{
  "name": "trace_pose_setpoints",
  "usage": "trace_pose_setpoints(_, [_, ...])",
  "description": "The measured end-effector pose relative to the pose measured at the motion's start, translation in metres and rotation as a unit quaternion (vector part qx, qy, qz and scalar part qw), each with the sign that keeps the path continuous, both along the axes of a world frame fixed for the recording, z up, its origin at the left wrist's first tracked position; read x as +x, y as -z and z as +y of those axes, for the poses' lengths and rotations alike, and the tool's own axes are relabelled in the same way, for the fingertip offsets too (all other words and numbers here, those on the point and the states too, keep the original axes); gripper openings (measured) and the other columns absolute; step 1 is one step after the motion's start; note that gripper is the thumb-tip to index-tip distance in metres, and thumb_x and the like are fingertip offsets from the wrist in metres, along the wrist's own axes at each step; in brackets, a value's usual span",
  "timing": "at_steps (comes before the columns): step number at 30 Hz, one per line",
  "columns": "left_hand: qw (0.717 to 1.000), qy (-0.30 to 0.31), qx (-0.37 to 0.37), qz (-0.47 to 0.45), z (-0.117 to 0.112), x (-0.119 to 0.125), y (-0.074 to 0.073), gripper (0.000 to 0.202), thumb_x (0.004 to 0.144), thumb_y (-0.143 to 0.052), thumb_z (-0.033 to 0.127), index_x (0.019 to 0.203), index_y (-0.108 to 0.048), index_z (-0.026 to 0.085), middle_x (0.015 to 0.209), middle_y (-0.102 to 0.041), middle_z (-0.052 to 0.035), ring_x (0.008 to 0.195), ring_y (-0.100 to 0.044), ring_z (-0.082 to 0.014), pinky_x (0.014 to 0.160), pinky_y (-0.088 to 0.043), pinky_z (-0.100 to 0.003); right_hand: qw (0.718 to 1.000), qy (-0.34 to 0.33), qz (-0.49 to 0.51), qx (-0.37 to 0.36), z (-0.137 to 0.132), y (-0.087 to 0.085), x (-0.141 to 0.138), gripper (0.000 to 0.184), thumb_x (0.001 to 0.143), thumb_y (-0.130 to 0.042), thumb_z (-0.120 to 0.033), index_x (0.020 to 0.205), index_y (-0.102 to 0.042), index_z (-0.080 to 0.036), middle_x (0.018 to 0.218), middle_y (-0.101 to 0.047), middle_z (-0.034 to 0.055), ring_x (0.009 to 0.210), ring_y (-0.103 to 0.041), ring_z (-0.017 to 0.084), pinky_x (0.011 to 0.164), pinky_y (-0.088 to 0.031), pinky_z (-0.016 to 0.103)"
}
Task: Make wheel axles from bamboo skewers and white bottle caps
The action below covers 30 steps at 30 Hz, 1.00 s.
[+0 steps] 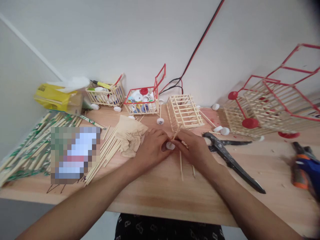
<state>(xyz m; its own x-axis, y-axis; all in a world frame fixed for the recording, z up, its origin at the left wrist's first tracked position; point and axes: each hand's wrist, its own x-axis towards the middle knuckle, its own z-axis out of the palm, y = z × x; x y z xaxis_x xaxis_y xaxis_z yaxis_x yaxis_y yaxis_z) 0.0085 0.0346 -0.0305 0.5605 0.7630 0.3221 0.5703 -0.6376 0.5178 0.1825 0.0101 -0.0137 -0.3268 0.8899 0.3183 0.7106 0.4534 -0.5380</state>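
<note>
At the middle of the table my left hand (154, 144) is closed, its fingertips against the edge of a small white bottle cap (170, 146). My right hand (192, 144) pinches a thin wooden stick (177, 131), whose lower end meets the cap. The fingers partly cover both. Below my right hand lie two loose sticks, one (181, 166) longer in view. Just behind my hands sits a basket frame (185, 111) built of sticks. A crumpled brown paper (130, 138) is beside my left hand.
Black-handled cutters (232, 160) lie right of my right hand, with a blue and orange tool (303, 166) beyond. Stick carts with red trim (277, 100) stand at right; a filled cart (142, 101) stands at the back. Packaged sticks (32, 146) and a blurred phone (77, 155) lie left.
</note>
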Motion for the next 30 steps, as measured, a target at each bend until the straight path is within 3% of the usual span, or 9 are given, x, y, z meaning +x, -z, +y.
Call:
trace_pose_setpoints(12, [1.0, -0.002, -0.001, 0.013, -0.0003, 0.0009, -0.0009, 0.013, 0.08, -0.065, 0.029, 0.079, -0.06, 0.017, 0.088, -0.06, -0.0041, 0.092, -0.051, -0.0221, 0.082, -0.039, -0.035, 0.999, 0.002, -0.035, 0.012, -0.0014, 0.0006, -0.0012, 0.015, 0.09, -0.053, -0.027, 0.079, -0.058, -0.019, 0.08, -0.061, 0.0039, 0.076, -0.054, 0.018, 0.069, -0.039, 0.029])
trace_pose_setpoints(30, [1.0, -0.009, 0.004, 0.008, 0.0013, 0.0019, 0.0009, 0.016, 0.079, -0.067, 0.031, 0.081, -0.06, 0.017, 0.091, -0.06, -0.0035, 0.093, -0.051, -0.0216, 0.083, -0.038, -0.035, 1.0, -0.001, -0.011, 0.021, -0.0003, 0.005, 0.0003, 0.017, 0.092, -0.051, -0.026, 0.08, -0.062, -0.02, 0.083, -0.064, 0.0052, 0.079, -0.057, 0.018, 0.07, -0.041, 0.03])
